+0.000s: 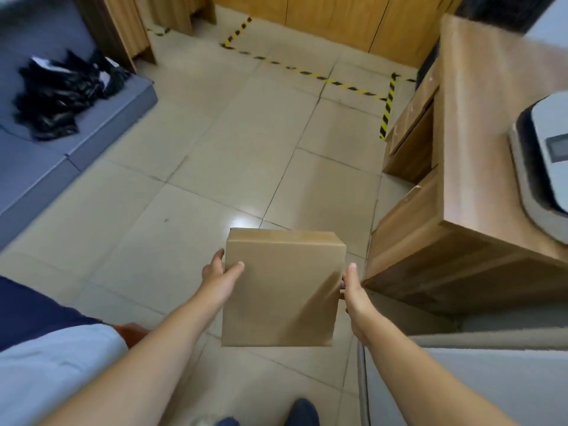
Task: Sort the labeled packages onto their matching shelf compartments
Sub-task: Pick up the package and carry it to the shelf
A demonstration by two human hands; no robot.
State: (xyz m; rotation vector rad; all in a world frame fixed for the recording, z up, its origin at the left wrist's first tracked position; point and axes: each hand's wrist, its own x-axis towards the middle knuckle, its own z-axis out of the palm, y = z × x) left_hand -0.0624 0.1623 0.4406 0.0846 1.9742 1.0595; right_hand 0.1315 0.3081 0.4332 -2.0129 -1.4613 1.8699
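Note:
A plain brown cardboard box (281,290) hangs in front of me above the tiled floor, held between both hands. My left hand (219,276) grips its left edge, thumb on the top face. My right hand (353,292) presses against its right edge. No label shows on the faces turned toward me. A heap of black plastic packages (61,93) lies on a blue-grey mat at the upper left. No shelf compartments are in view.
A wooden desk (479,155) with a white and black machine (544,167) stands on the right. Wooden cabinets (338,20) line the far wall behind yellow-black floor tape (307,72). The blue-grey mat (101,127) fills the left. A grey-white bin edge (461,379) sits at lower right.

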